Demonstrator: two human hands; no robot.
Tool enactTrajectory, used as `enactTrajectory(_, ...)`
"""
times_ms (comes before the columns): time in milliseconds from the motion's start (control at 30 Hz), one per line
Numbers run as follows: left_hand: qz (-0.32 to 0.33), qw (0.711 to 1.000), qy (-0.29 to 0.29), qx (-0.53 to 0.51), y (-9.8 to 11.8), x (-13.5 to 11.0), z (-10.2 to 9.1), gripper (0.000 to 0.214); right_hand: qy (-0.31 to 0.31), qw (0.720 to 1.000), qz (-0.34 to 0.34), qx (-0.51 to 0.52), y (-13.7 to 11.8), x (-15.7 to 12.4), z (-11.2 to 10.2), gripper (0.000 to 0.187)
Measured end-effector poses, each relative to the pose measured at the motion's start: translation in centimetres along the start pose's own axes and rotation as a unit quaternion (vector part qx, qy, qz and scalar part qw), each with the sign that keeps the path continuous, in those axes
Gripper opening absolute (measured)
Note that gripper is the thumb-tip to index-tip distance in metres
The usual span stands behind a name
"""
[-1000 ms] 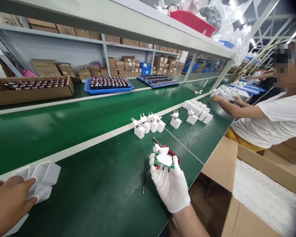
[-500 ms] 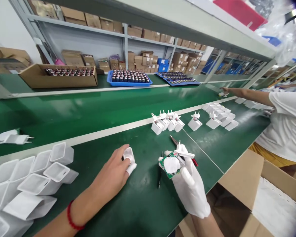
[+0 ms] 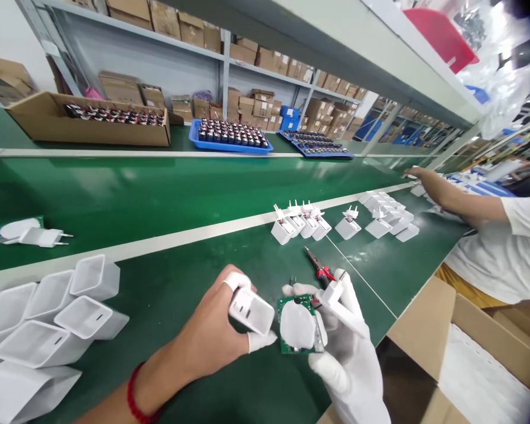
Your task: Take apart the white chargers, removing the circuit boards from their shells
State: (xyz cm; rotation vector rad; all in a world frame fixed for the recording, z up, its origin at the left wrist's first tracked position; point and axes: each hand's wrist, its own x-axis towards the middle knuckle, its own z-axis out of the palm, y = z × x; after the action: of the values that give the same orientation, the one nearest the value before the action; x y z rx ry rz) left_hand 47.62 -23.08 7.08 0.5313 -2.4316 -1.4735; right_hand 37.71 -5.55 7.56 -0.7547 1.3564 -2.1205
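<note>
My left hand point(image 3: 212, 333), bare apart from white finger cots and with a red band at the wrist, grips a white plastic charger shell point(image 3: 251, 311) just above the green belt. My right hand point(image 3: 351, 353), in a white glove, holds a green circuit board point(image 3: 300, 325) with a white pad on it and a white plug piece point(image 3: 334, 292) attached. Shell and board are almost touching, side by side in front of me.
Several empty white shells point(image 3: 57, 318) lie at the left. A row of assembled chargers point(image 3: 298, 225) and red-handled pliers point(image 3: 318, 268) sit on the belt ahead. A co-worker's arm point(image 3: 446, 191) reaches over the belt at right. An open cardboard box point(image 3: 463, 359) stands at lower right.
My left hand took a white shell from the pile at the left and has lifted it up beside the circuit board. My view has swung left and down.
</note>
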Motion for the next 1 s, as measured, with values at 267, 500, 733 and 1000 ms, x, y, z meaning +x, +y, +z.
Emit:
enactTrajectory(267, -0.193, 0.921, -0.056, -0.333, 0.6, -0.5, 0.6, 0.065, 0.145, 0.983, 0.065, 0.089, 0.1, -0.3, 2.1, 0.086)
enactTrajectory(500, -0.122, 0.873, -0.226, -0.415, 0.1, -1.1, 0.6, 0.082, 0.156, 0.985, 0.048, 0.050, 0.2, -1.1, 1.8, 0.093)
enactTrajectory(733, -0.009, 0.956, -0.133, -0.260, -0.1, -1.5, 1.1, 0.063, 0.091, 0.995, 0.000, 0.041, 0.3, -2.1, 1.7, 0.078)
enactTrajectory(1000, 0.071, 0.974, -0.108, -0.188, 0.6, -1.9, 1.3, 0.059, 0.141, 0.983, 0.102, 0.058, 0.4, -4.3, 2.0, 0.083)
